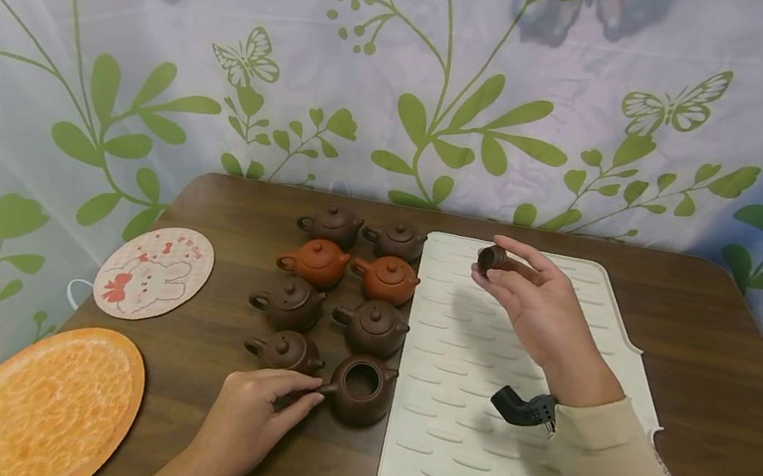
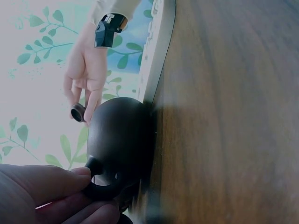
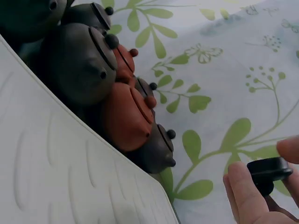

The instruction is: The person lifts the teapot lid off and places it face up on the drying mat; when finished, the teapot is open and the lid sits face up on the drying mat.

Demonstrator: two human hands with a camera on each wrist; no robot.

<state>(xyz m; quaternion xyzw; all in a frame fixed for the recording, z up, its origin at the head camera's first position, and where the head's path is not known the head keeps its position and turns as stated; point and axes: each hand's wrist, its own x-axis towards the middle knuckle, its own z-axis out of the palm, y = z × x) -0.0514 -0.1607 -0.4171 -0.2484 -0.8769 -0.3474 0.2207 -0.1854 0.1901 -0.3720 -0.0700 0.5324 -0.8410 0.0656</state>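
The front right dark brown teapot [image 1: 367, 413] has no lid on, and its round opening faces up. My left hand [image 1: 261, 412] pinches this teapot's loop handle [image 2: 103, 190] between thumb and fingers. Over the far part of the white mat, my right hand [image 1: 544, 307] holds up a small dark teapot lid [image 1: 487, 260]. In the right wrist view the lid [image 3: 268, 169] is turned over, its round knob pointing down between the fingers. The left wrist view also shows this lid [image 2: 78, 112] beyond the teapot's body.
Several lidded teapots stand in two columns beside the mat, brown ones and two orange ones [image 1: 318, 263]. The white ribbed mat [image 1: 419, 463] covers the table's middle right. At left lie a rabbit-print round pad [image 1: 156, 272] and an orange-yellow round mat [image 1: 51, 402]. A patterned cloth [image 1: 410, 66] hangs behind.
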